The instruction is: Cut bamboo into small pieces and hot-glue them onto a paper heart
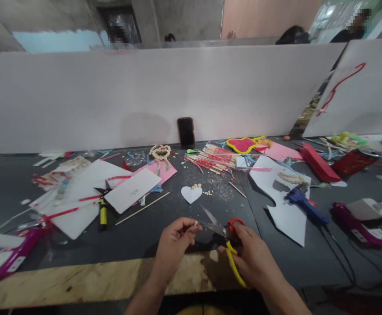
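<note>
My left hand [174, 244] is closed in a pinch, with a tiny pale piece [196, 223] at the fingertips; its exact kind is too small to make out. Beside it, my right hand [254, 253] grips scissors [214, 226] with one red and one yellow handle. Their blades are spread apart and point left, the lower one reaching the left fingertips. Just beyond the blades lies a white paper heart [191, 196] with a centre crease. Small beige bits [196, 186] sit on its upper edge, and more crumbs [208, 193] lie to its right.
Left are pliers [102, 212], a white card [133, 192] and a thin stick [143, 208]. A phone [186, 132] leans on the white partition [79, 100]. Wrapped red-and-white sticks [213, 157] lie behind the heart. Right are cut paper [287, 221] and a blue glue gun [307, 205] with its cord.
</note>
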{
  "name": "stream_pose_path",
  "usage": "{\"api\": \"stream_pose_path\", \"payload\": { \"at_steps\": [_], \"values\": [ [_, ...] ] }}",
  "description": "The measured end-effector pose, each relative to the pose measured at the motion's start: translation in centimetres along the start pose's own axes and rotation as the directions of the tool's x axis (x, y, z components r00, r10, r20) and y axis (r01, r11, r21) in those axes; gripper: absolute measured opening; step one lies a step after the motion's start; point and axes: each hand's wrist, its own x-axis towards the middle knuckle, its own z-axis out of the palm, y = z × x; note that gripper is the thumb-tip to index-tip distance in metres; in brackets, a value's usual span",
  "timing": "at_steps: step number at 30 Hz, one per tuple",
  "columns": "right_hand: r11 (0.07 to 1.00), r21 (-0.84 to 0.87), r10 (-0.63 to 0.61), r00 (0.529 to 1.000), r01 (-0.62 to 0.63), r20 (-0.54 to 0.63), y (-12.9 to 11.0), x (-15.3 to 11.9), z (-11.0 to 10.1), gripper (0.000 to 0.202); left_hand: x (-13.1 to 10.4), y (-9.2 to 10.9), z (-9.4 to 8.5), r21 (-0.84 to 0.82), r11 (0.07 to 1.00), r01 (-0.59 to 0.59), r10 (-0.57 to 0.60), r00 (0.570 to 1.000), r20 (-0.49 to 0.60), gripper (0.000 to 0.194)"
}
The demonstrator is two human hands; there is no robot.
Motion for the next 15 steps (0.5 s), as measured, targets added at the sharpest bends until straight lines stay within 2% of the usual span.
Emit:
{"api": "stream_pose_path", "payload": {
  "at_steps": [5,9,12,15],
  "values": [
    [0.996,-0.067,-0.058,0.997,0.054,-0.056,1.3,0.1,0.4,0.041,0.3,-0.2,-0.8,0.049,0.998,0.047,-0.046,0.998,-0.034,0.02],
    [0.991,-0.126,-0.057,0.995,0.046,-0.083,2.8,0.5,-0.4,0.036,0.9,0.4,-1.9,0.285,0.959,-0.012,0.005,1.0,0.027,0.015],
    [0.993,-0.115,-0.034,0.99,0.018,-0.135,4.3,0.5,-0.9,0.038,2.0,1.1,-2.3,0.546,0.826,-0.142,0.077,0.987,0.141,0.011],
    [0.997,-0.042,0.049,0.974,-0.059,-0.22,5.4,0.1,-0.7,0.04,3.6,1.7,-1.8,0.734,0.596,-0.326,0.159,0.944,0.29,0.012]
  ]
}}
